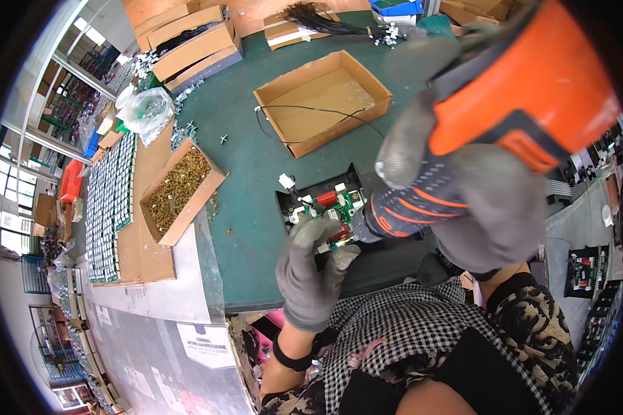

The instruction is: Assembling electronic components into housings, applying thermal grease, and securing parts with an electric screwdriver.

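My right hand (495, 200), in a grey glove, is closed round an orange and black power screwdriver (526, 90). The tool's dark nose points down at the right side of a green circuit board (333, 213); its tip is hard to make out. The board carries a red cylindrical part and white connectors, and sits in a black plastic housing (355, 178). My left hand (310, 270), also gloved, is closed at the board's near edge, with thumb and fingers on either side of a bit of the board. The right glove and the tool are blurred.
A tray of brass-coloured screws (180, 188) stands left, beside rows of small white-and-green parts (109, 211) on cardboard. A shallow cardboard box (323, 104) with a black cable across it lies beyond the housing. Cable bundles (318, 19) and cartons line the back. Another board assembly (585, 270) lies far right.
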`<state>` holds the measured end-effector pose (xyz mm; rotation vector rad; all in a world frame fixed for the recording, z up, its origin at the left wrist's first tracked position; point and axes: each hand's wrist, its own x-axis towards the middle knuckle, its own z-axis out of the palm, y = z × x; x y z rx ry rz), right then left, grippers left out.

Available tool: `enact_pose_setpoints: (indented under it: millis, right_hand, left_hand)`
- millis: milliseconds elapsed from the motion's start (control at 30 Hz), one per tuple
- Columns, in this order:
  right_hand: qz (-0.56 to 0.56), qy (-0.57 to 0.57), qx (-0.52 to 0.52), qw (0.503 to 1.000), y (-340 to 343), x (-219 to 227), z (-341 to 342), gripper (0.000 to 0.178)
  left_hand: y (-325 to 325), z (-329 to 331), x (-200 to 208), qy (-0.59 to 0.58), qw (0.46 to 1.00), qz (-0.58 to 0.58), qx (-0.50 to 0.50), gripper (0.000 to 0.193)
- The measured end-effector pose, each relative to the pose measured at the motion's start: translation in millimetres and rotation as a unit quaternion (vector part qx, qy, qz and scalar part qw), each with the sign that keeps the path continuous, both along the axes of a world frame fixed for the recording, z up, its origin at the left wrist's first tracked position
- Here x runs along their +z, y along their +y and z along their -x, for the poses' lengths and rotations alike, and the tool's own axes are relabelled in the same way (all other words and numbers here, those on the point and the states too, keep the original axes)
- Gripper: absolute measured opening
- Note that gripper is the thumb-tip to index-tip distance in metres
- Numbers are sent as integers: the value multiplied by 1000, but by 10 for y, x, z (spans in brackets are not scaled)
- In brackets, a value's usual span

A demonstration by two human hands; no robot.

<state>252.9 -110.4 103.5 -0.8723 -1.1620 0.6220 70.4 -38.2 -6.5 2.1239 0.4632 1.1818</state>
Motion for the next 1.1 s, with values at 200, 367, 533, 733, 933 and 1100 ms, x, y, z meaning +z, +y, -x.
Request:
enact_pose_setpoints:
  millis: [200, 367, 533, 733, 933, 1100]
  right_hand:
    - [-48, -84, -190, 977, 241, -280, 136, 23]
    - [-13, -161, -232, 959, 232, -383, 95, 24]
    - [-39, -223, -233, 946, 309, -343, 91, 25]
    - [6, -188, -246, 951, 329, -354, 202, 31]
    - [14, -176, -186, 966, 292, -382, 211, 43]
    - [24, -117, -169, 978, 161, -124, 194, 37]
  left_hand:
    - [178, 116, 89, 294, 943, -149, 42, 35]
    - [170, 114, 12, 285, 951, -112, 31, 29]
    - [200, 86, -1, 262, 960, -95, 20, 25]
    - [228, 136, -20, 262, 961, -91, 5, 25]
    - [341, 267, 33, 205, 977, -25, 48, 23]
    - [959, 691, -218, 331, 906, -9, 263, 19]
